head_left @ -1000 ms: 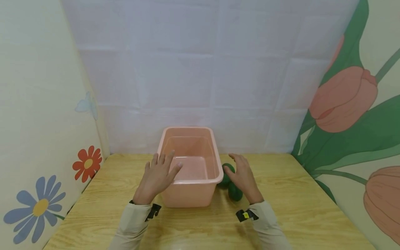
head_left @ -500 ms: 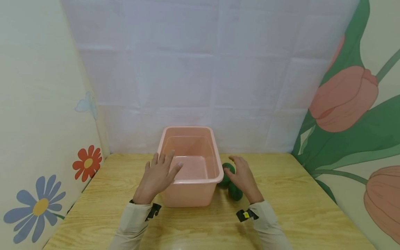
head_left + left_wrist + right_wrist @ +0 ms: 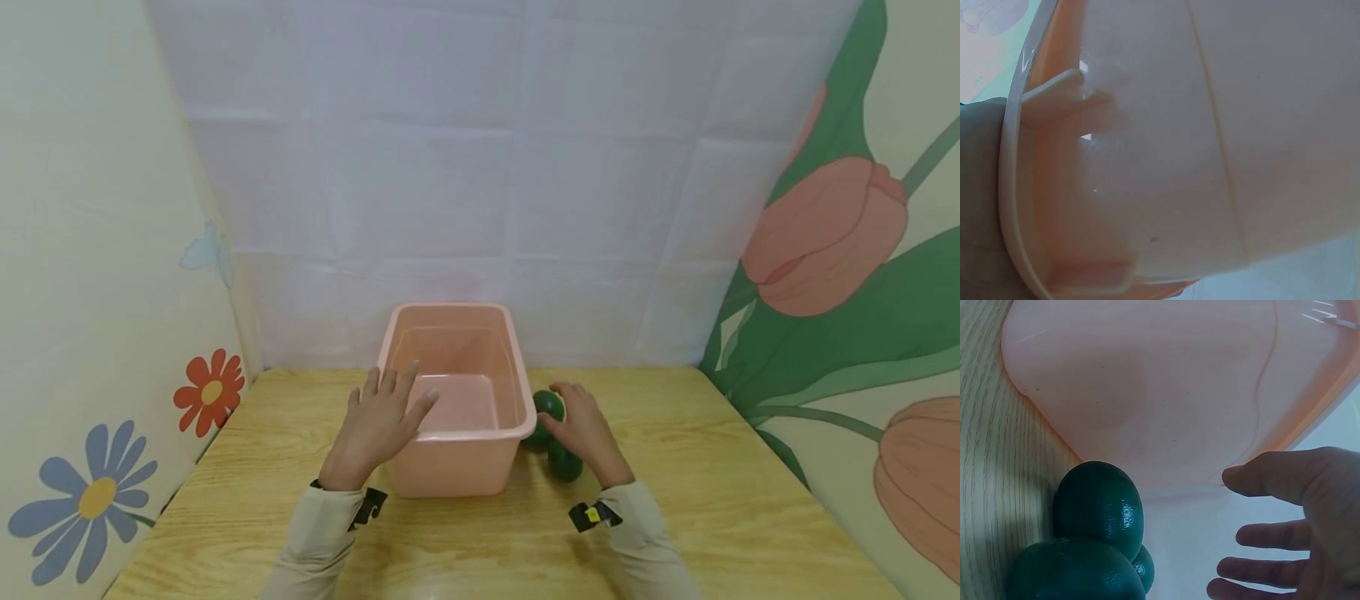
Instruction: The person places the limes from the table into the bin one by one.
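Note:
A pink plastic tub (image 3: pixel 453 467) stands on the table. Over its near left rim lies my left hand (image 3: pixel 378 427), fingers spread and holding nothing; the left wrist view shows the tub's wall (image 3: pixel 1154 187) with part of the hand (image 3: pixel 982 200) at the rim. To the right of the tub lie dark green, glossy oval objects like avocados, one nearer (image 3: pixel 564 462) and one farther (image 3: pixel 550 405). In the right wrist view a third green oval (image 3: pixel 1144 569) peeks out behind the two. Just above them hovers my right hand (image 3: pixel 588 433), fingers loosely bent, apart from them.
The wood-grain table (image 3: pixel 697 492) extends to both sides. A white creased sheet (image 3: pixel 420 183) hangs behind the tub. Walls with printed flowers (image 3: pixel 825 237) flank the table, and the tub's inside floor (image 3: pixel 457 404) is visible.
My right hand's fingers have dipped slightly, showing more of the far green oval. The left hand and the tub have stayed in place.

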A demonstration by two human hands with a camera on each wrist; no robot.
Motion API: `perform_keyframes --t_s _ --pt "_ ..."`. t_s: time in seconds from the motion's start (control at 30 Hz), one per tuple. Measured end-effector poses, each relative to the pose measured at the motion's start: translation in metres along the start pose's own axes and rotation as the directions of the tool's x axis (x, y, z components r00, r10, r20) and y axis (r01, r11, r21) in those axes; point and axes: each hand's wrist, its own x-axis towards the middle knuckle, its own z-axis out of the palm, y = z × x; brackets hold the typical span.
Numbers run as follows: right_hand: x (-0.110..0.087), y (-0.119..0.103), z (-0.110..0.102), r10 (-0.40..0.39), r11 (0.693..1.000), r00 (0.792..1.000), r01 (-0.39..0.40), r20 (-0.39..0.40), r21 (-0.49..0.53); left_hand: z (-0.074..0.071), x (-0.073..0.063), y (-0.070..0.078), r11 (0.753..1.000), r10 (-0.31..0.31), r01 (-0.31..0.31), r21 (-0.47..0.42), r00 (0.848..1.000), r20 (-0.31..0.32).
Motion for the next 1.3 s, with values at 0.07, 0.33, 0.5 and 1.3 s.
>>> perform_keyframes --t_s 0.07,0.33,0.5,1.3 --pt "0.0 0.0 -0.001 0.005 1.0 1.0 -0.005 0.008 -0.003 0.0 0.0 0.0 1.0 0.001 -0.001 -0.002 1.0 -0.002" --pt "-0.001 0.004 0.001 0.043 0.999 0.997 -0.042 0.062 -0.013 0.0 0.0 0.0 1.0 0.004 -0.004 -0.002 1.0 -0.002" --pt "-0.002 0.007 0.002 0.079 0.997 0.992 -0.077 0.101 -0.016 0.0 -0.001 0.0 1.0 0.006 -0.006 -0.002 1.0 -0.003" --pt "-0.005 0.01 0.001 0.135 0.991 0.962 -0.131 0.236 -0.034 0.0 -0.001 0.0 1.0 0.005 -0.005 0.01 1.0 -0.009"
